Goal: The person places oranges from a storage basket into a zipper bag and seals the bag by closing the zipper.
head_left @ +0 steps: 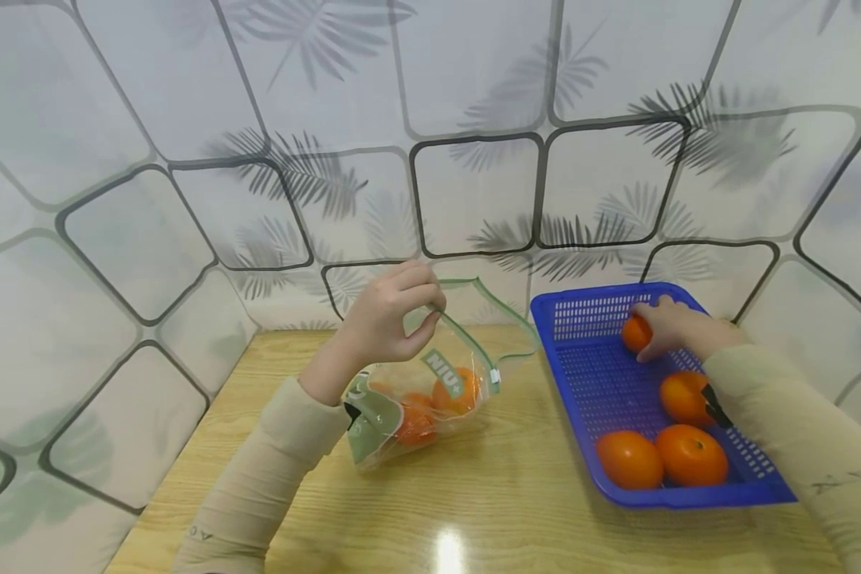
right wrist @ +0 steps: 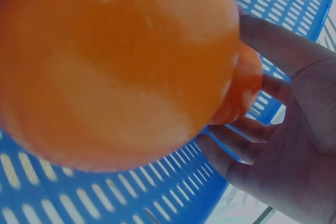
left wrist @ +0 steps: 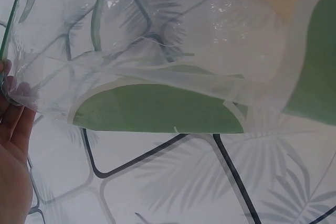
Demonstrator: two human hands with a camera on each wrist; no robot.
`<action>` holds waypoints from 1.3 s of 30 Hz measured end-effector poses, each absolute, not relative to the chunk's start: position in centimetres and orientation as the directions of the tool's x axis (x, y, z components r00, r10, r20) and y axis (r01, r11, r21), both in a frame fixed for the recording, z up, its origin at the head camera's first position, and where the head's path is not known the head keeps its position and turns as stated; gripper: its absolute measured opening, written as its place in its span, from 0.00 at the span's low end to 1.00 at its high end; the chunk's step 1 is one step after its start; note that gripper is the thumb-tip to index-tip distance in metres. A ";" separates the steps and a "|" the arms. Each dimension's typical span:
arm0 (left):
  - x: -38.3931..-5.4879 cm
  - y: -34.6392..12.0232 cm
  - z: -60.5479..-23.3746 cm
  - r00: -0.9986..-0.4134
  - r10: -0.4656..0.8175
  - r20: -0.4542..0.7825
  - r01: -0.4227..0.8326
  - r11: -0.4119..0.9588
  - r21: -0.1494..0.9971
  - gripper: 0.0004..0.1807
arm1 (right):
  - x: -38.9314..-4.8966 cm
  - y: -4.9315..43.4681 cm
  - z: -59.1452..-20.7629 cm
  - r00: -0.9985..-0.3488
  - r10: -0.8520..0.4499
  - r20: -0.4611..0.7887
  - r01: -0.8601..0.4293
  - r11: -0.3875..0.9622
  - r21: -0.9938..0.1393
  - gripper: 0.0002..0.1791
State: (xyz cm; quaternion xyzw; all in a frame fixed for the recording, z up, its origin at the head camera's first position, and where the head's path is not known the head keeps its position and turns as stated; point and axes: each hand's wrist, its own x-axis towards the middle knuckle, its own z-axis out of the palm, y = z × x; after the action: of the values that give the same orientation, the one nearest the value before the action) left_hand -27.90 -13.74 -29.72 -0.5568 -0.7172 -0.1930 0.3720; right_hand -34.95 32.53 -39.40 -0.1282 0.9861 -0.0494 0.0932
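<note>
My left hand (head_left: pixel 395 309) pinches the top edge of a clear zip bag (head_left: pixel 439 368) with green trim and a white slider. Inside the bag lie an orange (head_left: pixel 459 391) and a redder round fruit (head_left: pixel 416 420). In the left wrist view, the fingers (left wrist: pixel 14 129) hold the bag's edge at the far left. Over at the back of the blue basket (head_left: pixel 568 422), my right hand (head_left: pixel 669 325) grips a small reddish-orange fruit (head_left: pixel 635 335). The right wrist view shows thumb and fingers round that fruit (right wrist: pixel 245 85), partly hidden behind a large orange (right wrist: pixel 115 72).
Two oranges (head_left: pixel 630 460) sit side by side at the basket's near end. Another orange (head_left: pixel 683 397) lies by the right sleeve, which covers part of the basket's right side. Bag and basket stand on a wooden table (head_left: pixel 516 494), with a patterned wall (head_left: pixel 473 195) close behind.
</note>
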 end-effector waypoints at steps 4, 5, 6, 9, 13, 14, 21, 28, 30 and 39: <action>-27.9 -13.7 -29.7 -0.104 0.655 0.748 0.942 0.306 -0.137 0.05 | -35.1 32.5 -39.8 -0.948 -0.271 -0.164 -0.254 0.960 -0.119 0.51; -27.8 -13.7 -29.7 -0.104 0.656 0.748 0.942 0.306 -0.138 0.05 | -35.2 32.5 -39.8 -0.948 -0.273 -0.163 -0.256 0.959 -0.118 0.51; -27.8 -13.7 -29.7 -0.103 0.657 0.747 0.942 0.305 -0.138 0.05 | -35.2 32.5 -39.9 -0.948 -0.276 -0.162 -0.259 0.959 -0.117 0.51; -27.8 -13.6 -29.7 -0.102 0.660 0.744 0.943 0.302 -0.138 0.05 | -35.1 32.5 -40.0 -0.948 -0.275 -0.162 -0.257 0.959 -0.122 0.50; -27.8 -13.5 -29.7 -0.103 0.663 0.742 0.945 0.298 -0.136 0.05 | -35.3 32.4 -40.3 -0.949 -0.270 -0.163 -0.253 0.960 -0.121 0.49; -27.8 -13.5 -29.7 -0.103 0.663 0.742 0.945 0.298 -0.135 0.05 | -35.3 32.4 -40.4 -0.950 -0.267 -0.164 -0.250 0.961 -0.120 0.49; -27.9 -13.6 -29.8 -0.109 0.659 0.744 0.944 0.304 -0.131 0.05 | -35.7 32.5 -40.8 -0.957 -0.241 -0.163 -0.224 0.968 -0.114 0.48; -27.9 -13.5 -29.8 -0.111 0.658 0.745 0.942 0.309 -0.133 0.05 | -35.6 32.4 -40.9 -0.958 -0.245 -0.149 -0.230 0.967 -0.108 0.44; -27.9 -13.5 -29.8 -0.113 0.659 0.744 0.942 0.310 -0.132 0.05 | -35.6 32.4 -40.9 -0.958 -0.247 -0.145 -0.233 0.967 -0.103 0.44; -27.9 -13.6 -29.8 -0.116 0.658 0.744 0.942 0.310 -0.127 0.05 | -35.8 32.7 -41.3 -0.956 -0.273 -0.108 -0.265 0.961 -0.078 0.44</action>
State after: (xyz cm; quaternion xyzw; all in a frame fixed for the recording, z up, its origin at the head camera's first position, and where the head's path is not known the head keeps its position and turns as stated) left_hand -27.95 -13.58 -29.82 -0.5547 -0.7214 -0.1938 0.3665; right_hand -35.79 32.67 -41.31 -0.1361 0.9884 -0.0316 0.0587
